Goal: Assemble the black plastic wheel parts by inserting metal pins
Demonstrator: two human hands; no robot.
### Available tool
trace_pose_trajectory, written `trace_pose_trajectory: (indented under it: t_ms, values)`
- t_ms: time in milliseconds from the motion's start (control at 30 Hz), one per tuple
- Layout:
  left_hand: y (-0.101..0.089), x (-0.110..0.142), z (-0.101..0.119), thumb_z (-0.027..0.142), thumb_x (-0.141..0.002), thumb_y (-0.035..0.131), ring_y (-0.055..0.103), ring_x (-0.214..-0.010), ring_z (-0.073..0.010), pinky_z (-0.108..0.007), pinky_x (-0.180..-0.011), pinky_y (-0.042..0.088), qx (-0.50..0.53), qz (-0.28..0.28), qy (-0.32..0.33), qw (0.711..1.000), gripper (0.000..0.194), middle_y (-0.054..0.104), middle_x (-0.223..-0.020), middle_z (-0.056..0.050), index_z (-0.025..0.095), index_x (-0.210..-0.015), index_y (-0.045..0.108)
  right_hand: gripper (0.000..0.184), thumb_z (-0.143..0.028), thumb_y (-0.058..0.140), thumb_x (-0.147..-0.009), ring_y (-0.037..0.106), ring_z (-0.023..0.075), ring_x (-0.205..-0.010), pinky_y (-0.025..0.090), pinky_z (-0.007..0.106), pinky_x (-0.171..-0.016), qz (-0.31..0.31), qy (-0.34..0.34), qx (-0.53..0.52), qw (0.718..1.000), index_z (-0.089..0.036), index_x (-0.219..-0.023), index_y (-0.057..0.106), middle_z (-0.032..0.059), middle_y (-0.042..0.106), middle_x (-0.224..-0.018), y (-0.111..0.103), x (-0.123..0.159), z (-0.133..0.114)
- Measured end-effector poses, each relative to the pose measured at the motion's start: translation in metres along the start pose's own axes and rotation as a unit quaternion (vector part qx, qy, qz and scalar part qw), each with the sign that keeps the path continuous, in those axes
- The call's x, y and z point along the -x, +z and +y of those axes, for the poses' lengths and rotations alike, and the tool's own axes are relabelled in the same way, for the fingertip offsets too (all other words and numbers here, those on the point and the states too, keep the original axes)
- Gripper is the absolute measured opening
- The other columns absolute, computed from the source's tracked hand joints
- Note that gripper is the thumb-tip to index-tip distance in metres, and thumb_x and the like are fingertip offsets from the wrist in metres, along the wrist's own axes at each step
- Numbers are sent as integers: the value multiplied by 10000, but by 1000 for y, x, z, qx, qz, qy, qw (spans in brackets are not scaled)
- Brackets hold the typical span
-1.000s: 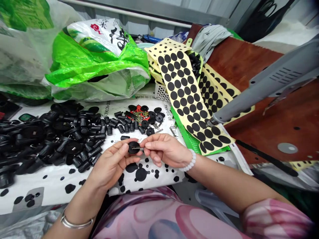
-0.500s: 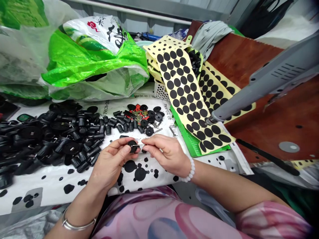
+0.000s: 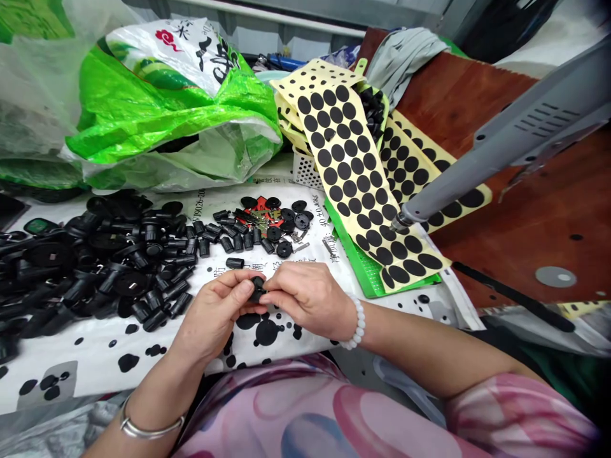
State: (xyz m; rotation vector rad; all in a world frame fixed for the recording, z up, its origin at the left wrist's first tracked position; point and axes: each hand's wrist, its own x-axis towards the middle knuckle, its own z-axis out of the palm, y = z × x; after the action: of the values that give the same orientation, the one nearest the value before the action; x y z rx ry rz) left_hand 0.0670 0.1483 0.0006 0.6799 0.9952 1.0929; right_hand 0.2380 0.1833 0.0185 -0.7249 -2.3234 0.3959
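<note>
My left hand [image 3: 210,315] pinches a small round black plastic part [image 3: 258,289] between thumb and fingers, above the front of the table. My right hand [image 3: 312,300] is closed against the right side of that part, its fingertips pressed together there. Whatever those fingertips hold is hidden now. Just beyond the hands lies a single black ribbed cap [image 3: 234,263]. Several more black caps [image 3: 237,242] stand and lie behind it, beside black discs [image 3: 284,249] and small thin metal pieces [image 3: 301,247].
A large heap of black plastic parts [image 3: 128,283] covers the left. Sheets of round black stickers [image 3: 351,172] lean on a white basket [image 3: 305,170] and a green tray [image 3: 363,280]. A grey power screwdriver [image 3: 458,168] reaches in from the right. Behind is a green-white bag [image 3: 176,108].
My right hand has moved left, up against the black part. The thin metal piece that showed between its fingertips and the part is no longer visible. The view has shifted slightly.
</note>
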Motion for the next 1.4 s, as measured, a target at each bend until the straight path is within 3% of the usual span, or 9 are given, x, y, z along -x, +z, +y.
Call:
trace_pose_trajectory:
  t_ms: [267,400,567,667,800,867,967,1067,1400]
  values:
    - [-2,-1,-1,488,-623,764,605,-477,-113,-199,-470,530,-71,-8,-25,997,409,641,-610,-1,139,-809,655,266,-253,480,-931,513,129,-587,390,234,-568,-22,-58,17,998,-146,-713,589,17,573,-639,5,-3,0]
    - [-9,1,2,543,-750,623,590,-463,-120,-193,-462,498,-164,-39,-19,986,417,631,-556,-33,134,-667,634,228,-241,512,-913,513,131,-591,398,239,-584,-32,-74,10,997,-133,-734,602,20,580,-644,5,-4,0]
    - [-20,10,12,406,-801,618,668,-722,-193,-258,-695,537,-204,-133,15,970,309,711,-774,-83,167,-983,690,143,-182,643,-827,502,86,-552,374,187,-540,-47,62,-131,988,-140,-700,590,-22,571,-619,-3,-9,-3]
    - [-17,13,16,309,-772,650,660,-707,-189,-245,-665,534,-235,-115,44,964,266,714,-789,-65,197,-1008,704,138,-169,674,-800,495,71,-541,372,171,-534,-62,124,-174,975,-148,-693,590,-41,559,-610,-5,-10,-5]
    - [-12,12,15,279,-774,624,621,-594,-160,-209,-577,505,-302,-80,81,947,171,687,-656,-34,209,-866,750,129,-238,651,-829,528,102,-594,408,198,-553,-62,64,-108,990,-137,-761,608,-7,575,-666,-4,-9,-3]
    - [-12,12,14,284,-774,623,610,-578,-156,-202,-571,492,-302,-81,80,947,161,667,-606,-27,205,-822,755,280,-364,637,-838,582,152,-757,467,243,-638,-76,-1,-64,995,-112,-958,608,75,612,-880,-7,-9,0]
    - [-14,13,12,303,-770,633,595,-568,-157,-210,-572,483,-276,-96,70,954,165,663,-600,-34,192,-782,754,509,-423,615,-844,552,212,-1019,494,307,-786,-141,-80,-23,986,-102,-1219,489,162,506,-1206,-12,-11,3]
    - [-16,12,10,311,-788,615,600,-594,-163,-211,-580,477,-278,-108,65,952,184,678,-632,-44,188,-772,751,396,-389,547,-898,566,194,-983,490,293,-783,-170,-105,-8,980,-111,-1177,511,125,561,-1140,-13,-14,5]
    - [-13,15,7,226,-739,664,506,-500,-134,-204,-521,421,-300,-57,131,943,89,619,-550,-7,206,-738,751,422,-486,460,-911,594,181,-849,489,283,-729,-102,-97,-22,990,-95,-1032,564,116,626,-948,-7,-12,3]
